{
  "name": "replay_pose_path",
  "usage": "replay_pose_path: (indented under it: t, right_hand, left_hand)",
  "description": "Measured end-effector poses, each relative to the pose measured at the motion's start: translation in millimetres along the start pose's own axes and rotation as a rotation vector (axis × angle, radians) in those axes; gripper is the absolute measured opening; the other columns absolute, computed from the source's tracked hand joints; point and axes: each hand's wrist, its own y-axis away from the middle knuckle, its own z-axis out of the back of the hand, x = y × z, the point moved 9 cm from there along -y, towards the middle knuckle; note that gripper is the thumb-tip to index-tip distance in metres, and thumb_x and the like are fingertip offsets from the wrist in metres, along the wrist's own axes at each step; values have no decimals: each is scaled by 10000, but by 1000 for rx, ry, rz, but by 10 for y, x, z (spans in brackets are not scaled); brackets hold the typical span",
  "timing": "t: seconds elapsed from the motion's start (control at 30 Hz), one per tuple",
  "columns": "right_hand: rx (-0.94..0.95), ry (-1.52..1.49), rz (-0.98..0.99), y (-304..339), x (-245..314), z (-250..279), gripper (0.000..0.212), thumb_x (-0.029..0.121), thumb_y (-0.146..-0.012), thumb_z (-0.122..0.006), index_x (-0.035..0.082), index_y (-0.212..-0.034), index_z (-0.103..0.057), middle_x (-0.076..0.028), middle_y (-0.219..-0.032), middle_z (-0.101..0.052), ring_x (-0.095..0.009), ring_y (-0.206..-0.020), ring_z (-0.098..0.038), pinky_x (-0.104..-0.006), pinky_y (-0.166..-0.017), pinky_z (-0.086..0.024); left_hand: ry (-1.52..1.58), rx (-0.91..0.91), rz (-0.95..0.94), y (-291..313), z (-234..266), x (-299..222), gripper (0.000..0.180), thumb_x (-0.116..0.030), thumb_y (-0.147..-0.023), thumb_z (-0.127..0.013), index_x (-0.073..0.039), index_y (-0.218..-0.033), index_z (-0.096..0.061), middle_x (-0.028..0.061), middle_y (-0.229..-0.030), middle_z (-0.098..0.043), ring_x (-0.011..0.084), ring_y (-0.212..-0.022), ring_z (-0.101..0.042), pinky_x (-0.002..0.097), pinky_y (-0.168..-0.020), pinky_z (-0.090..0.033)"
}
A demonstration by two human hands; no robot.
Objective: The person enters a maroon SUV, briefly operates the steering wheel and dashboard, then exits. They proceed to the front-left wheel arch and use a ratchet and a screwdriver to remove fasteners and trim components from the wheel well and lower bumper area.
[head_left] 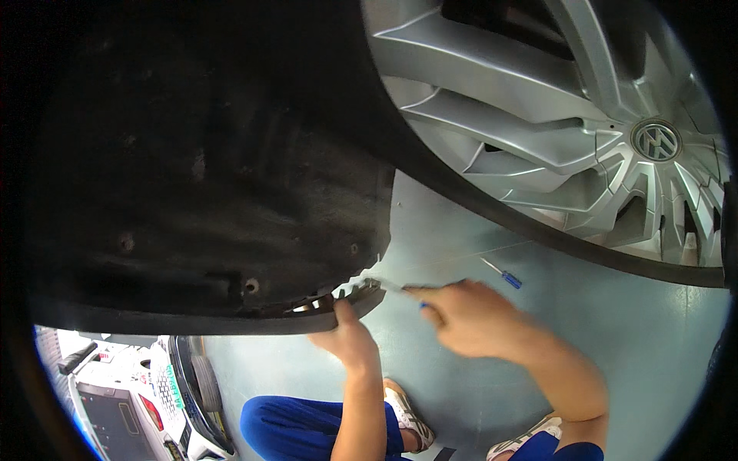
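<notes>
My left hand is closed on the end of a black curved wheel arch edge, thumb on the inner side and fingers beneath. Beside that thumb, the dark wheel arch liner stands apart from the edge, leaving a jagged gap with light showing through. To the right, my right hand is closed around a slim tool, apparently a screwdriver. Its shaft points left at the clip area at the edge's tip. Motion blurs the shaft, and the fingers hide most of the handle, where a bit of blue shows.
A blue-handled screwdriver lies on the grey-green floor. A tyre with a silver wheel cover fills the upper right. My shoes are below. At lower left stands another white car.
</notes>
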Motion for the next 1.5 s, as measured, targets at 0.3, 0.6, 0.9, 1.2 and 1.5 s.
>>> replay_pose_path:
  t: [0.3, 0.6, 0.9, 1.2, 1.5]
  right_hand:
    - [174, -462, 291, 249, 524, -188, 410, 203, -1020, -595, 94, -1414, -563, -176, -851, -712, -272, -731, -691, -342, -715, -537]
    - [-104, -478, 574, 38, 890, -369, 393, 273, -1028, -588, 36, -1335, -527, -222, -1105, -698, -428, -988, -697, -458, -839, -548]
    - [185, -504, 482, 237, 782, -445, 457, 305, -1108, -399, 94, -1513, -432, -232, -1070, -707, -385, -942, -709, -451, -852, -533]
    - [110, -598, 560, 203, 889, -412, 449, 269, -1103, -435, 19, -1474, -471, -242, -910, -686, -343, -836, -713, -427, -789, -543]
    - [61, -381, 555, 53, 1117, -228, 429, 320, -1078, -491, 30, -1379, -589, -243, -940, -727, -379, -846, -740, -439, -756, -583]
  left_hand:
    - [38, 0, -112, 73, 76, -17, 355, 74, -882, -589, 91, -1216, -469, 178, -1169, -576, 246, -1023, -646, 356, -830, -592]
    - [152, 95, 33, 137, 170, 70, 571, -59, -886, -695, 41, -1347, -374, 133, -1168, -504, 196, -974, -575, 349, -827, -534]
    - [20, 128, 12, 135, 95, -61, 753, 10, -860, -621, 70, -1500, -229, 227, -1419, -425, 231, -1013, -596, 362, -864, -547]
    - [-191, 150, -21, 147, 172, 71, 640, -134, -960, -619, 14, -1504, -316, 195, -1477, -413, 290, -1278, -485, 408, -1014, -491]
    - [367, 136, 263, 319, 157, 166, 650, -181, -1007, -636, 61, -1504, -295, 175, -1372, -499, 266, -1208, -538, 421, -1015, -466]
